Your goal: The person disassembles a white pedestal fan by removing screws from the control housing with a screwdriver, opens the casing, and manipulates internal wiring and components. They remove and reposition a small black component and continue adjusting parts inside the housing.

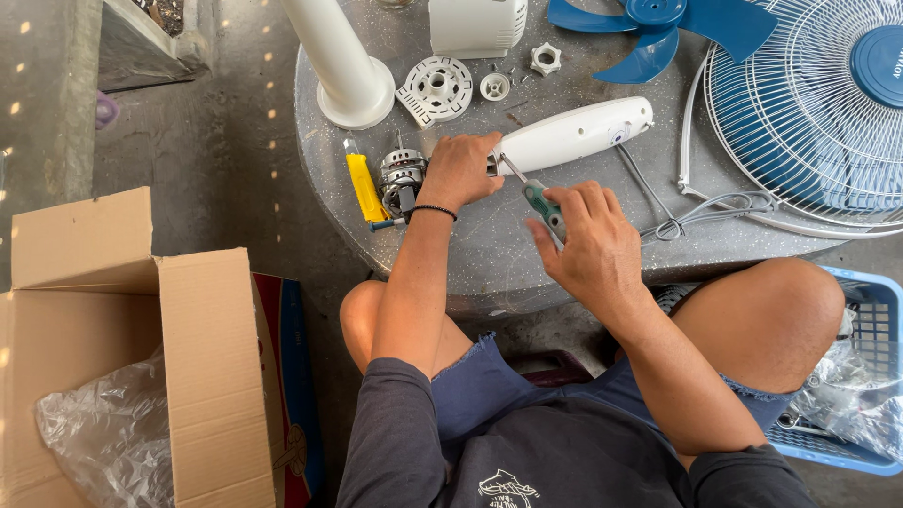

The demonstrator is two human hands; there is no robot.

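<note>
White plastic fan housing (574, 134) is lying mid-table (489, 254); left hand (458, 169) is gripping its near end, right hand (588, 235) is closed around a green screwdriver (543, 205) there. Blade (658, 33), grille (809, 103), motor (402, 176) already off; likely midway.

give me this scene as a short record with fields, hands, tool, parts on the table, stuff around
left hand: left hand presses down one end of the white fan housing
right hand: right hand grips a green-handled screwdriver, tip at the housing's end
beside left hand: fan motor, yellow-handled tool
other parts: blue fan blade, white wire grille, white pole base, round white plastic disc
surface: round grey table
surroundings: open cardboard box, blue basket
</note>
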